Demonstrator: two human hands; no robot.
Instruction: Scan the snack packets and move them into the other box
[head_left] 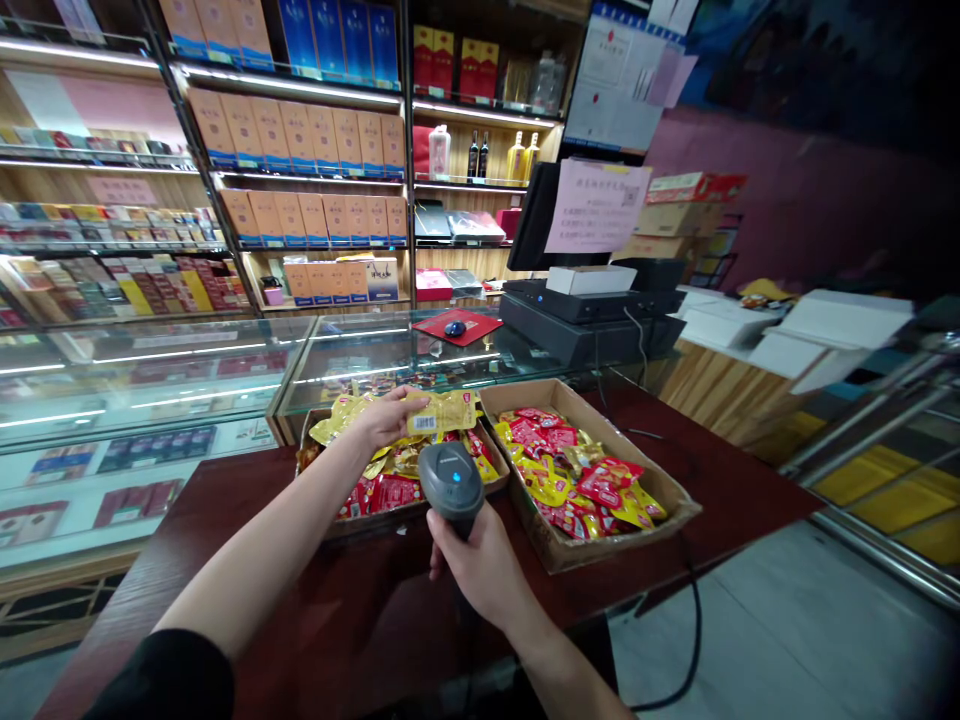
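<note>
Pinched in my left hand is a yellow snack packet, its printed barcode turned toward me. My right hand is wrapped round the handle of a dark grey barcode scanner, whose top shows a lit blue light. The scanner's head is just below and in front of the packet. Beneath my left hand stands a cardboard box of gold and red snack packets. To the right, a second open cardboard box holds many red and yellow packets.
Both boxes stand on a dark red tabletop. Behind it runs a glass display counter with a mouse on a red mat. A monitor and till stand at the back right. A black cable hangs off the right side.
</note>
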